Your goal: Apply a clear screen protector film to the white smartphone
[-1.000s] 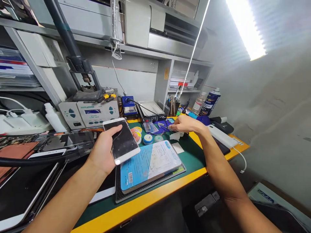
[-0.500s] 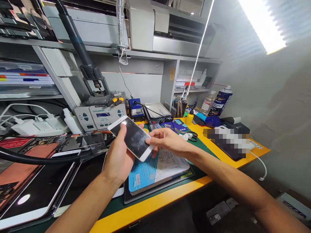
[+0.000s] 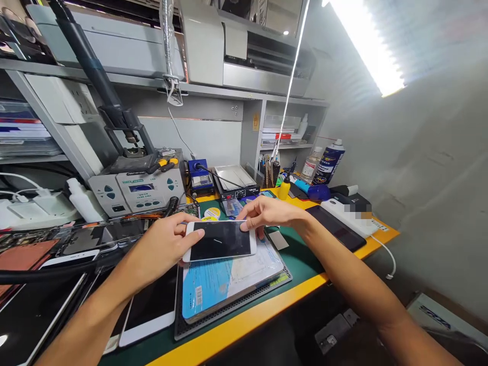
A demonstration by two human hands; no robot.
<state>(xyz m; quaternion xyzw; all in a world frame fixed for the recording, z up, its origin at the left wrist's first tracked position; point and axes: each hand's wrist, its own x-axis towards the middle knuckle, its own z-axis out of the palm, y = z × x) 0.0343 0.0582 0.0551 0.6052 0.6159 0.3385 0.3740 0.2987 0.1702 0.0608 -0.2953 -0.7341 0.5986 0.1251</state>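
A white-framed smartphone (image 3: 223,241) with a dark screen is held sideways between my two hands. My left hand (image 3: 171,236) grips its left end, thumb on the front edge. At the other end, my right hand (image 3: 263,216) pinches the phone with the thumb on the glass; the fingers behind it are partly hidden. Just below the phone lies a blue and white book (image 3: 232,284), on top of a dark perforated tray (image 3: 284,278). Whether the phone touches the book, I cannot tell.
Large tablets (image 3: 152,300) lie at the left, near a black hose (image 3: 49,274). A hot-air station (image 3: 141,190) and a blue soldering unit (image 3: 201,175) stand behind. To the right are a yellow bottle (image 3: 284,189), a spray can (image 3: 330,161) and a dark tablet (image 3: 335,226). The bench's yellow edge (image 3: 244,315) runs in front.
The phone has turned from a diagonal tilt to nearly level. My left hand has shifted from underneath to its left end. The camera view has swung slightly right.
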